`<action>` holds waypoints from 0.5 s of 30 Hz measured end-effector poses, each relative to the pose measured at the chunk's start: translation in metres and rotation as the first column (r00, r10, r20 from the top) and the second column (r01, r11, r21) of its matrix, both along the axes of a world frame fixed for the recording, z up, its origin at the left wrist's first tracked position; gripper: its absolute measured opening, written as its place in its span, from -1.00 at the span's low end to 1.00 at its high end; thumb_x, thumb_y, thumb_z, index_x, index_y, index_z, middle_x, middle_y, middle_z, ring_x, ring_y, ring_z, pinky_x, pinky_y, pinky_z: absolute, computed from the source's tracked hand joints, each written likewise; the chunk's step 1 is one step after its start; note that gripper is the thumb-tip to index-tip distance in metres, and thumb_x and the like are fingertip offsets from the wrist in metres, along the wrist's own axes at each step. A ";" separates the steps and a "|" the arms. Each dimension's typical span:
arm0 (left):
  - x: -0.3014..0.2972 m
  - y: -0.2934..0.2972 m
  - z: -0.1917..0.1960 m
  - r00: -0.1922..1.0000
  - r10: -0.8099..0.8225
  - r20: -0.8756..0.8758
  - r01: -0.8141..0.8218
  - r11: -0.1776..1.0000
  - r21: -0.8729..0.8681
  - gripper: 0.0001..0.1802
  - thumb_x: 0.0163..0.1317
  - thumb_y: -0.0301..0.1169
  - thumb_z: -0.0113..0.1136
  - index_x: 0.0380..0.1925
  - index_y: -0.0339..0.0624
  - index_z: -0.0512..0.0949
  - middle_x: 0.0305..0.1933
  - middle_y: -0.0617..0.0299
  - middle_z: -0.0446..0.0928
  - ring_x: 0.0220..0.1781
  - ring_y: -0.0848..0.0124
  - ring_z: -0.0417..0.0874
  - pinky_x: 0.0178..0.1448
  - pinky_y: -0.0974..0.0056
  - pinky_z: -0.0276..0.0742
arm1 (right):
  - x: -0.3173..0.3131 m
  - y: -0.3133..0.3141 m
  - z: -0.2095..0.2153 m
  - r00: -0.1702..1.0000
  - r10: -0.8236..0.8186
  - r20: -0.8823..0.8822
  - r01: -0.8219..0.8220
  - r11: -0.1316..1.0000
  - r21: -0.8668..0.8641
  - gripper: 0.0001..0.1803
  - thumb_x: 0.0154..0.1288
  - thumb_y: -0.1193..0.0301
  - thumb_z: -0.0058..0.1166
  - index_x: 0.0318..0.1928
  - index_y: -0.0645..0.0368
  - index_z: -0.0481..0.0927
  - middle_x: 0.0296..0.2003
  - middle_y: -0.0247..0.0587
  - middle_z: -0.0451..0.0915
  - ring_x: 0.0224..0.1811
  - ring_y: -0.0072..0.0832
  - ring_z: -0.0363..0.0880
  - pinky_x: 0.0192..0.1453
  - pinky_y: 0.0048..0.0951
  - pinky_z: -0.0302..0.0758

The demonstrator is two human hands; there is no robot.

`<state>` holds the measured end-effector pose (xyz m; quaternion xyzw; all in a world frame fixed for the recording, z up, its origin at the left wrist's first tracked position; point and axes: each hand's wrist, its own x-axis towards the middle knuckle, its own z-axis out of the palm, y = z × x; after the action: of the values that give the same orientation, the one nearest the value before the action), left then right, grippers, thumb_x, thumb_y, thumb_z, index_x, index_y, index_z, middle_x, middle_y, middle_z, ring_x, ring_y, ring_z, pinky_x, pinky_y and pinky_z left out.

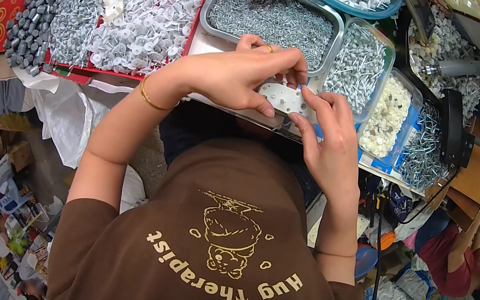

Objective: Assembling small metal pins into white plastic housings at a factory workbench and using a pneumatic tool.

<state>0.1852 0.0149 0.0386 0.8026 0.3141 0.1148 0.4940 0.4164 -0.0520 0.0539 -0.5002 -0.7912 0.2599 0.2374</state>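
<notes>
Both my hands hold a small white plastic plate with holes and studs (284, 99) at the table's near edge. My left hand (247, 74) grips its left end, thumb along the near side and fingers curled over the far side. At its right end, my right hand (333, 126) pinches it between thumb and fingers. Just beyond the plate stands a metal tray of small screws (207, 12). Right of it is a clear tub of longer silvery screws (359, 58). Whether a screw is between my fingers is too small to tell.
White plastic discs with pins (149, 12) are heaped at the left, beside grey metal cylinders (35, 20). A tub of cream pieces (387, 115) and loose long screws (427, 144) lie right. An electric screwdriver (457, 67) rests far right. Another person (455, 259) works at the right.
</notes>
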 end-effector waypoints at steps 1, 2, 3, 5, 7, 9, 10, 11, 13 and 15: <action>0.000 0.000 -0.001 1.000 0.000 0.000 0.000 1.000 0.000 -0.28 0.06 -0.33 0.54 0.20 -0.09 0.38 0.07 0.32 0.61 0.19 0.38 0.57 0.47 0.13 -0.07 | 0.000 0.000 0.000 1.000 0.005 0.014 -0.005 1.000 0.006 -0.59 0.25 0.50 0.31 0.11 0.30 0.61 -0.11 -0.03 0.52 -0.04 -0.10 0.55 0.02 -0.16 0.52; -0.002 0.001 -0.002 0.999 0.017 0.030 -0.017 1.000 -0.001 -0.30 0.05 -0.30 0.56 0.17 -0.09 0.40 0.07 0.32 0.62 0.19 0.38 0.57 0.47 0.13 -0.07 | -0.001 0.000 0.000 1.000 0.005 0.014 -0.005 1.000 0.006 -0.59 0.25 0.50 0.31 0.11 0.30 0.61 -0.11 -0.03 0.52 -0.04 -0.10 0.55 0.02 -0.16 0.52; -0.003 0.000 -0.003 0.998 0.033 0.059 -0.033 0.999 -0.003 -0.31 0.04 -0.28 0.57 0.15 -0.09 0.43 0.07 0.32 0.63 0.19 0.39 0.57 0.47 0.13 -0.07 | -0.001 -0.001 0.000 1.000 -0.003 0.025 0.003 1.000 0.015 -0.58 0.24 0.50 0.31 0.12 0.26 0.62 -0.11 -0.03 0.54 -0.06 -0.10 0.56 0.02 -0.19 0.52; -0.007 -0.006 -0.004 0.995 0.072 0.070 -0.075 0.997 0.035 -0.34 0.03 -0.25 0.58 0.10 -0.07 0.44 0.03 0.32 0.65 0.17 0.43 0.62 0.46 0.09 -0.06 | -0.004 -0.003 0.003 0.999 -0.017 0.038 0.016 1.000 0.023 -0.57 0.24 0.51 0.32 0.14 0.22 0.63 -0.11 -0.02 0.55 -0.07 -0.10 0.57 0.01 -0.22 0.51; -0.012 -0.012 -0.008 0.985 0.139 0.098 -0.148 0.985 0.086 -0.38 0.02 -0.19 0.58 0.03 -0.04 0.46 -0.04 0.35 0.69 0.13 0.48 0.70 0.46 0.02 -0.07 | -0.007 -0.004 0.007 0.998 -0.007 0.062 0.006 1.000 0.022 -0.57 0.24 0.50 0.32 0.14 0.22 0.63 -0.11 -0.03 0.55 -0.06 -0.11 0.57 0.02 -0.22 0.51; -0.011 -0.020 -0.007 0.982 0.173 0.078 -0.179 0.981 0.078 -0.39 0.04 -0.18 0.57 0.02 -0.05 0.46 -0.05 0.35 0.70 0.13 0.47 0.70 0.47 0.01 -0.08 | -0.001 -0.001 0.005 0.999 0.004 0.048 -0.004 1.000 -0.001 -0.57 0.24 0.50 0.31 0.14 0.22 0.63 -0.11 -0.03 0.55 -0.06 -0.11 0.57 0.02 -0.21 0.51; -0.008 -0.023 -0.006 0.978 0.201 0.062 -0.205 0.976 0.071 -0.41 0.05 -0.18 0.56 0.02 -0.05 0.46 -0.05 0.36 0.70 0.13 0.46 0.70 0.48 0.00 -0.10 | 0.001 0.001 0.005 0.999 0.010 0.036 -0.009 1.000 -0.022 -0.58 0.25 0.51 0.31 0.14 0.22 0.63 -0.11 -0.03 0.55 -0.06 -0.11 0.56 0.02 -0.21 0.51; -0.006 -0.027 -0.005 0.969 0.239 0.070 -0.242 0.969 0.054 -0.49 0.10 -0.19 0.53 -0.01 -0.06 0.51 -0.07 0.37 0.71 0.07 0.42 0.72 0.50 -0.03 -0.12 | 0.001 0.002 0.005 0.999 0.008 0.038 -0.008 1.000 -0.022 -0.58 0.25 0.51 0.31 0.14 0.22 0.63 -0.11 -0.03 0.55 -0.06 -0.11 0.56 0.02 -0.21 0.51; -0.007 -0.033 -0.011 0.960 0.267 0.083 -0.278 0.946 0.169 -0.52 0.12 -0.19 0.52 -0.03 -0.05 0.53 -0.09 0.36 0.71 0.04 0.42 0.72 0.51 -0.05 -0.12 | -0.001 0.004 0.005 1.000 0.004 0.029 -0.004 1.000 0.013 -0.57 0.25 0.51 0.31 0.15 0.21 0.63 -0.12 -0.03 0.56 -0.06 -0.12 0.57 0.02 -0.22 0.51; -0.008 -0.037 -0.012 0.950 0.295 0.098 -0.311 0.908 0.282 -0.56 0.14 -0.20 0.50 -0.05 -0.05 0.56 -0.11 0.36 0.71 0.01 0.41 0.72 0.51 -0.06 -0.13 | 0.001 0.000 0.004 1.000 0.003 0.015 -0.003 1.000 0.002 -0.56 0.24 0.52 0.31 0.15 0.21 0.63 -0.12 -0.03 0.56 -0.07 -0.12 0.57 0.01 -0.23 0.51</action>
<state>0.1772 -0.0225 0.0267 0.8051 0.4012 0.2565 0.3536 0.4171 -0.0522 0.0574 -0.5005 -0.7941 0.2556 0.2315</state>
